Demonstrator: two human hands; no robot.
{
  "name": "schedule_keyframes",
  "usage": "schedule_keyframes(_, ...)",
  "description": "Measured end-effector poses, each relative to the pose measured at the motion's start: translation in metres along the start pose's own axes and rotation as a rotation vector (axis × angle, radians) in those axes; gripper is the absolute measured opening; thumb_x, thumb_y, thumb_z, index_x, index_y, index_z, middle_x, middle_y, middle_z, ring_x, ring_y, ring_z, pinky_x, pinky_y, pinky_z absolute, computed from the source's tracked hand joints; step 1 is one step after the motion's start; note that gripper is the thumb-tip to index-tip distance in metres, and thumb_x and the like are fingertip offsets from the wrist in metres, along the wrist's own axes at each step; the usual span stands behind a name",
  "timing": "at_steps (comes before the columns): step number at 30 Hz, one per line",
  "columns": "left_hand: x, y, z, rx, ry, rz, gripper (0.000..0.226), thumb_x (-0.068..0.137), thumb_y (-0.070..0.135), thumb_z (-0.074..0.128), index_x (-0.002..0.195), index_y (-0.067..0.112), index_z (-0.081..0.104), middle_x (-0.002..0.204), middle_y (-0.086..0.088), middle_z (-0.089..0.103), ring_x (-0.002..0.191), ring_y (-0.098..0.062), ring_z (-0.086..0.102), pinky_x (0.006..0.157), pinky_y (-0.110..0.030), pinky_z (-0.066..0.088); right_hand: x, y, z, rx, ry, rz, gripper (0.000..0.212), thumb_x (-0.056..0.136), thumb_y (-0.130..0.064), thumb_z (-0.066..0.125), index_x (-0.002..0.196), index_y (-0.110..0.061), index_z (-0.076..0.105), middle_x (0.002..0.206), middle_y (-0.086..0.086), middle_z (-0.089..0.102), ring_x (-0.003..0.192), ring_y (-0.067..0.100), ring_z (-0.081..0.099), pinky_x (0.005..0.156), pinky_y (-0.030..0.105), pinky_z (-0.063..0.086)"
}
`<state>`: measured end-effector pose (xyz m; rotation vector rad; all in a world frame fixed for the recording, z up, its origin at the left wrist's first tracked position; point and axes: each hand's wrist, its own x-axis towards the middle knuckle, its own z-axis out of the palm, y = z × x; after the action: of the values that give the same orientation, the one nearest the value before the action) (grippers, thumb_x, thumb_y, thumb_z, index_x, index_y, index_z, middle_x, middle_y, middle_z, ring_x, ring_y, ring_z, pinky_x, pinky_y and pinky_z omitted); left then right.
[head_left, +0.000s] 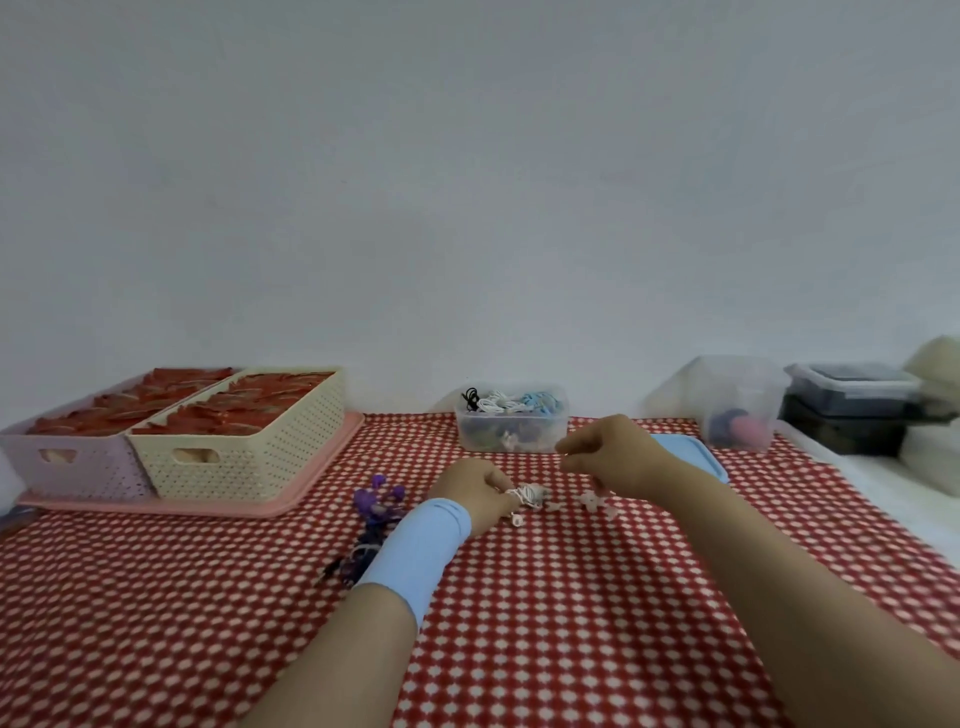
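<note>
The left hand (475, 493) is curled round a small bundle of white string (529, 493) and grips it low over the red spotty cloth (545, 623). A blue wristband (415, 551) sits on that arm. The right hand (613, 457) is up a bit, just right of the string and behind it. Its fingers are bent and its fingertips (566, 451) are pinched together. It is too blurry to tell if they hold a thread or nothing.

Just right of the string lie some small pink bits (592, 501), partly under the right hand. Left of the string lies a bunch of purple flowers (376, 501). Its near end goes behind the wristband.

Behind the string stands an open clear box (511, 436). It has black, white and blue cords on top, and darker things below that are hard to make out. Behind and right of the string a blue lid (696, 452) lies flat, half hidden by the right hand. Farther right of the string is a clear tub (737, 384) with something pink and something blue at the bottom. Farther right again is a dark box (852, 410), all blurry.

Far left of the string, a cream basket (244, 452) and a pale basket (67, 467) stand side by side on a pink tray (218, 508). Both are full of red things, and I cannot tell what they are.
</note>
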<state>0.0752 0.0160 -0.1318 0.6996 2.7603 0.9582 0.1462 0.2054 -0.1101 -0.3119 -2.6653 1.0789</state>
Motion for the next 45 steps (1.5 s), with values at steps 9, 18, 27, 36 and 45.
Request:
schedule_keyframes(9, 0.001, -0.010, 0.000, -0.003, 0.088, 0.168, 0.010, 0.094, 0.024, 0.062, 0.096, 0.031, 0.068, 0.109, 0.012, 0.067, 0.103, -0.007, 0.060, 0.094, -0.027, 0.047, -0.016, 0.022, 0.002, -0.186, -0.048, 0.061, 0.012, 0.083, -0.023, 0.080, 0.078, -0.033, 0.078, 0.084, -0.016, 0.075, 0.081, 0.003, 0.068, 0.079, 0.022, 0.056)
schedule_keyframes(18, -0.007, -0.013, -0.005, 0.118, -0.062, 0.220, 0.016, 0.080, 0.031, 0.079, 0.095, 0.032, 0.077, 0.105, 0.015, 0.069, 0.095, -0.003, 0.060, 0.090, -0.025, 0.050, -0.017, 0.017, 0.005, -0.345, -0.044, 0.056, 0.006, 0.086, -0.025, 0.078, 0.085, -0.031, 0.079, 0.091, -0.015, 0.073, 0.087, 0.004, 0.064, 0.087, 0.030, 0.057)
schedule_keyframes(27, -0.015, -0.009, 0.005, -0.117, 0.114, 0.326, 0.022, 0.097, 0.025, 0.059, 0.115, 0.030, 0.071, 0.109, 0.013, 0.069, 0.089, 0.000, 0.061, 0.081, -0.013, 0.044, -0.034, -0.001, 0.019, 0.241, 0.105, -0.045, 0.005, 0.088, -0.018, 0.076, 0.089, -0.022, 0.074, 0.069, -0.006, 0.072, 0.047, 0.002, 0.054, 0.047, 0.013, 0.042)
schedule_keyframes(36, -0.015, -0.006, 0.012, -0.433, 0.127, 0.221, 0.022, 0.101, 0.015, 0.048, 0.112, 0.023, 0.065, 0.081, 0.002, 0.068, 0.058, 0.000, 0.059, 0.055, -0.013, 0.044, -0.035, -0.004, 0.027, 0.718, -0.033, 0.079, 0.017, 0.095, -0.020, 0.068, 0.091, -0.008, 0.079, 0.081, 0.007, 0.073, 0.052, 0.011, 0.049, 0.043, 0.021, 0.035)
schedule_keyframes(45, -0.018, -0.004, 0.010, -0.574, 0.064, 0.224, 0.024, 0.097, 0.012, 0.058, 0.117, 0.021, 0.067, 0.092, 0.003, 0.074, 0.063, 0.000, 0.064, 0.057, -0.011, 0.045, -0.034, -0.002, 0.027, 0.798, -0.115, 0.097, 0.017, 0.091, -0.009, 0.069, 0.105, -0.008, 0.078, 0.084, 0.005, 0.077, 0.051, 0.008, 0.048, 0.042, 0.017, 0.033)
